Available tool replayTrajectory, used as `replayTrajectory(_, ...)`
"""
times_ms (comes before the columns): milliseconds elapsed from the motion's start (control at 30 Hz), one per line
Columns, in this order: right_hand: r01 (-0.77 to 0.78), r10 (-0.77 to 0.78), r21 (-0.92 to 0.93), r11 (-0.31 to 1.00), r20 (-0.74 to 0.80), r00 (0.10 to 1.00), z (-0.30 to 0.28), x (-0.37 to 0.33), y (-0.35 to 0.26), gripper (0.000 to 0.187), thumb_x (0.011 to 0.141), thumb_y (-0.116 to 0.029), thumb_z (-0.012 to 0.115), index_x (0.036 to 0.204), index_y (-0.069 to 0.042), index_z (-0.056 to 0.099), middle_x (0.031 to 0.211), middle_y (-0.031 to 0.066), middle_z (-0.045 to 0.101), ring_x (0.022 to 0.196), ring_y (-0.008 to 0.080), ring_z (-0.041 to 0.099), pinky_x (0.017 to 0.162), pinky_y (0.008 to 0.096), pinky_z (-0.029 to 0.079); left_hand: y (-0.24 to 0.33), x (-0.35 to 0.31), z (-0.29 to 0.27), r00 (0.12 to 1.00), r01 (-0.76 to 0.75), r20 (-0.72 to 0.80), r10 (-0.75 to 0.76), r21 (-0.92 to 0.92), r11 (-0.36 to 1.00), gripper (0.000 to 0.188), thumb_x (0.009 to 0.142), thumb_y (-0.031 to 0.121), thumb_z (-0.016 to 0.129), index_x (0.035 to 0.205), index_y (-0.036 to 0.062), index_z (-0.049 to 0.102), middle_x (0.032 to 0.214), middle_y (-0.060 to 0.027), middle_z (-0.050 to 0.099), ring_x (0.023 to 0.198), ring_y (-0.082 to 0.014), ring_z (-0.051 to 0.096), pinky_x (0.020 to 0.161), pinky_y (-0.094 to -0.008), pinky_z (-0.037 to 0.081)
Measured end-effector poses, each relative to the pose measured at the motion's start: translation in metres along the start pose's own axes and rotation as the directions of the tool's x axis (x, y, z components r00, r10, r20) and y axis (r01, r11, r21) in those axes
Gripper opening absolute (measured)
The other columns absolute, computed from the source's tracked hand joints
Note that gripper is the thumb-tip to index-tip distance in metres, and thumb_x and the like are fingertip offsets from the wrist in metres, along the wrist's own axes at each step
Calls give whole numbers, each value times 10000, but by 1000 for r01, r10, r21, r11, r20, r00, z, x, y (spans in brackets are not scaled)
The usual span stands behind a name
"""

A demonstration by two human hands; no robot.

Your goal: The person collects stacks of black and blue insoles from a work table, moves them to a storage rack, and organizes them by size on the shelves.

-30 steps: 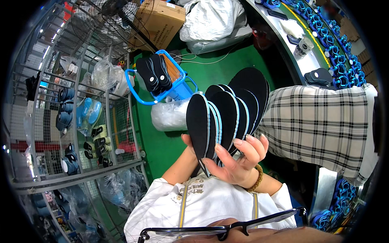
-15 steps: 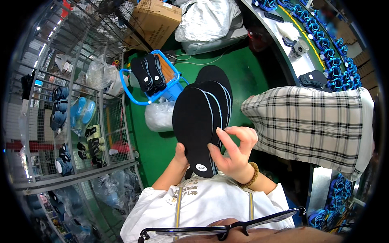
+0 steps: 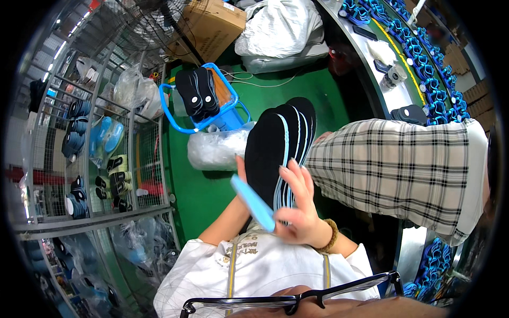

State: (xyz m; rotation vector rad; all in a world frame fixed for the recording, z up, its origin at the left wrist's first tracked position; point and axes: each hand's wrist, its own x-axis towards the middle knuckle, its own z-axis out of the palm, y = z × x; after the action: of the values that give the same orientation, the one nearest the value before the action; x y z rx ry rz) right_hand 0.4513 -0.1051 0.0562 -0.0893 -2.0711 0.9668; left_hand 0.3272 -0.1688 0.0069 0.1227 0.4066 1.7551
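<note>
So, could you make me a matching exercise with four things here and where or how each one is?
Things
1. Black held insoles
2. Wristband
3. Cardboard box
4. Blue basket

Places or states
A. next to the white bundle
B. carrying other insoles
C. overlapping, edges fanned
D. around the right wrist

Pairs: 1-C, 2-D, 3-A, 4-B

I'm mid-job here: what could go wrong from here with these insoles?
The light-blue piece seems held only near one end by the right hand, so it could slip to the green floor. The black insole stack is fanned out, so some could slide loose from the left hand. The stack also appears close to the plaid garment and might brush it.
</note>
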Motion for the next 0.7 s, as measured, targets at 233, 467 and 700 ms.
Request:
replayTrajectory(233, -31, 29, -421, 907, -11, 1000, -1, -21, -35, 159, 660, -238, 597, 763, -180, 491, 1218, 305, 296, 1160, 482, 201, 923, 578, -23, -17, 3, 15, 913, 65, 406, 35, -229, 971, 650, 794, 533, 312, 1263, 87, 257, 1270, -107, 319, 1148, -244, 346, 963, -375, 289)
replayTrajectory(467, 32, -55, -488, 872, -32, 998, 4, -28, -42, 130, 683, -228, 583, 721, -158, 480, 1211, 243, 354, 1169, 464, 200, 897, 610, -56, -8, -15, 10, 904, -1, 416, 99, -228, 974, 612, 812, 509, 266, 1254, 85, 275, 1270, -92, 321, 1148, -229, 346, 959, -356, 293)
replayTrajectory(700, -86, 87, 6, 996, -65, 994, 2, -20, 0, 370, 614, -62, 682, 874, -83, 420, 1217, 319, 240, 1140, 444, 264, 907, 496, 237, 14, -17, 3, 990, -22, -112, 80, 446, 895, 651, 815, 511, 228, 1270, 47, 203, 1267, -147, 305, 1144, -285, 341, 955, -387, 290)
